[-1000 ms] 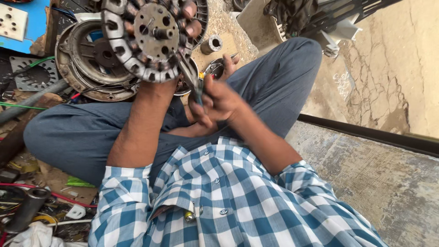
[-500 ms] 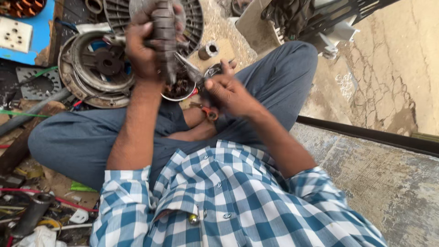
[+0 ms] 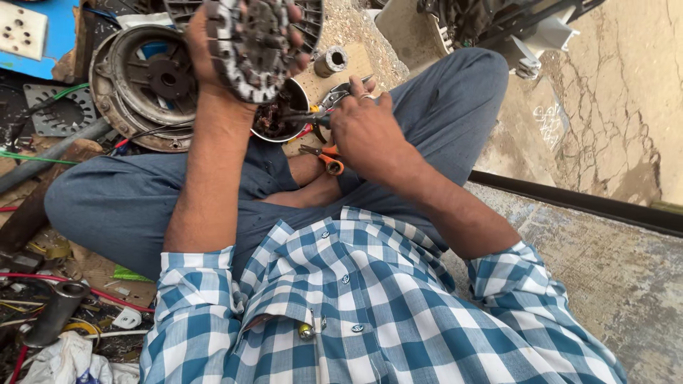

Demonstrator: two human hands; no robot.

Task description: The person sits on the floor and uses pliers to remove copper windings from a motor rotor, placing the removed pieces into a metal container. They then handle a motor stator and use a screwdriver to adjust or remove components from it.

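Observation:
My left hand (image 3: 213,53) holds up a round motor stator (image 3: 256,43) with toothed slots, gripping it around its rim. My right hand (image 3: 366,124) is shut on a metal tool, pliers by the look of them (image 3: 320,110), whose tip points left toward the stator's lower edge. Under the stator sits a small round bowl (image 3: 274,124) with dark copper wire in it. Orange-handled pliers (image 3: 324,158) lie on my crossed legs beneath my right hand.
A round metal motor housing (image 3: 146,82) lies on the floor at upper left, a perforated plate (image 3: 53,114) and a blue board with a white socket (image 3: 25,28) beside it. Pipes, wires and scraps (image 3: 57,313) litter the left. Cracked concrete wall (image 3: 612,107) stands at right.
My left hand has turned the stator so its flat face shows again and lifted it a little. My right hand has moved up-right, bringing the tool's tip to the stator's lower edge.

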